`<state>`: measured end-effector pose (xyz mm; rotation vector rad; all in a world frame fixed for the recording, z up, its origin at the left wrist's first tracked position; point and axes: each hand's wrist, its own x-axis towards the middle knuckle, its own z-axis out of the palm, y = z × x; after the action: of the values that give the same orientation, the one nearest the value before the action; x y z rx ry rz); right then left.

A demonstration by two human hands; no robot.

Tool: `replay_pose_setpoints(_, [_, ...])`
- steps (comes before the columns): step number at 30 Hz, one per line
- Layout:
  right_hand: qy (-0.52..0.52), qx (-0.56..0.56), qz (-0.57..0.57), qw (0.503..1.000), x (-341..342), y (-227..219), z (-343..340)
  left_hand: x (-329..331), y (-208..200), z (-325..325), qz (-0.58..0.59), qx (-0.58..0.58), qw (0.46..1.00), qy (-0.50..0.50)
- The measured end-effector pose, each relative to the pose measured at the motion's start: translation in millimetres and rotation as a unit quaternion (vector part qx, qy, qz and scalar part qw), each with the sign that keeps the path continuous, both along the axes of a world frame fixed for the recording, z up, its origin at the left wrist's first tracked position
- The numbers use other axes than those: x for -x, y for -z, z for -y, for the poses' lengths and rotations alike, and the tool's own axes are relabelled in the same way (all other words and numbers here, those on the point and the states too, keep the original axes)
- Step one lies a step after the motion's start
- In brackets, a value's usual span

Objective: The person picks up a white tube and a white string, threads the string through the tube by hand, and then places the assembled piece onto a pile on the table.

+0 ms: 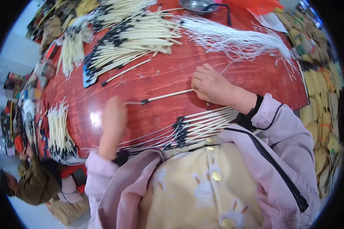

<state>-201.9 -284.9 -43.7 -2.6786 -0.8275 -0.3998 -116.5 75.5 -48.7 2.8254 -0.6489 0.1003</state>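
A thin cream stick point(170, 94) with a black end piece point(144, 101) is held over the red table by my right hand point(212, 86), whose fingers are closed around its right end. A thin strand sticks up beside those knuckles. From the black end a short white cord point(133, 102) runs left to the edge of my left hand point(114, 116). That hand is smeared by motion, so its grip on the cord cannot be made out. Close to my body lies a row of similar sticks point(204, 124), black ends leftward, with white cords point(149, 137) trailing from them.
Across the red table point(141, 78) lie a large pile of black-tipped sticks point(137, 38), a bundle of white cords point(240, 38) and more bundled sticks point(59, 129). A metal pan point(198, 5) stands at the back. Another person point(38, 179) sits at the lower left. Stacked bundles point(321, 99) line the right.
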Motion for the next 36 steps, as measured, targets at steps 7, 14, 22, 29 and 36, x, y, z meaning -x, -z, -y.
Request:
replay_pose_setpoints(7, [0.040,-0.052,-0.064,0.996,67.3,-62.0,47.7,10.7,-36.7,-183.9,0.040,-0.007,0.995,-0.092])
replay_pose_setpoints(14, [0.056,-0.068,-0.167,0.982,101.7,-53.9,80.4,55.5,-43.6,-180.0,0.084,-0.082,0.992,-0.036])
replay_pose_setpoints(22, [0.295,0.006,-0.062,0.953,67.0,-8.5,111.3,-3.9,-76.3,102.3,-0.062,0.085,0.968,0.227])
replay_pose_setpoints(29, [0.274,0.066,-0.096,0.955,62.8,-17.4,96.8,-7.2,-33.7,263.8,-0.016,0.078,0.890,0.448])
replay_pose_setpoints(36, [0.178,-0.014,-0.117,0.977,94.7,-17.2,98.6,0.5,9.4,310.1,-0.010,0.057,0.863,0.502])
